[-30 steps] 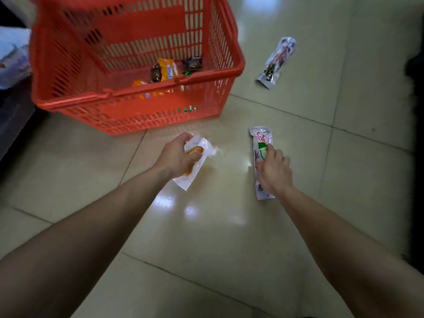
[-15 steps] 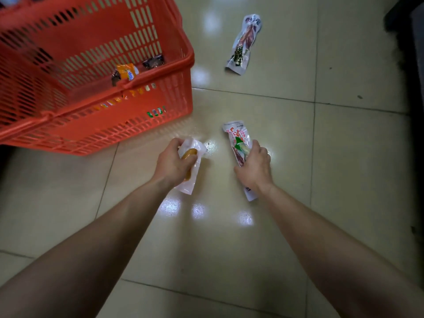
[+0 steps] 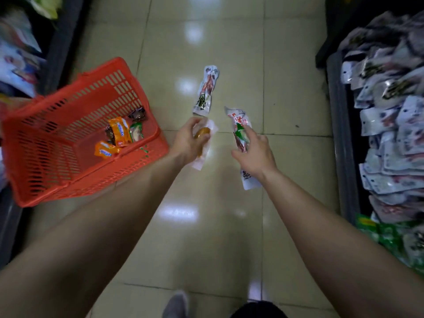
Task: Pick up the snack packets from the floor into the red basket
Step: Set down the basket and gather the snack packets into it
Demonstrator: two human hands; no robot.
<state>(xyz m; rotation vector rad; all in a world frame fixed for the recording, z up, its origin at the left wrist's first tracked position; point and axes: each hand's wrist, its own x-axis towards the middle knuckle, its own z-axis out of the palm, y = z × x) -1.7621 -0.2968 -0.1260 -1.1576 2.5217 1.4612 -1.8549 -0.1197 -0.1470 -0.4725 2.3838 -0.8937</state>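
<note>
Gripping crinkly plastic in both fists, I hold my left hand (image 3: 187,143) closed round a clear packet (image 3: 203,143) with an orange-brown lump inside, and my right hand (image 3: 255,154) clamped on a long, glossy white packet (image 3: 239,131) printed red and green. Half a second ago both packets were down at the tiles; now they are lifted clear, and I stand higher over the shiny beige floor (image 3: 229,226). One slim white packet (image 3: 205,90) lies flat on the tiles ahead, just beyond my hands. To my left sits the red basket (image 3: 46,171) — latticed plastic — with orange wrappers (image 3: 118,131) and a few darker ones piled at its near corner.
</note>
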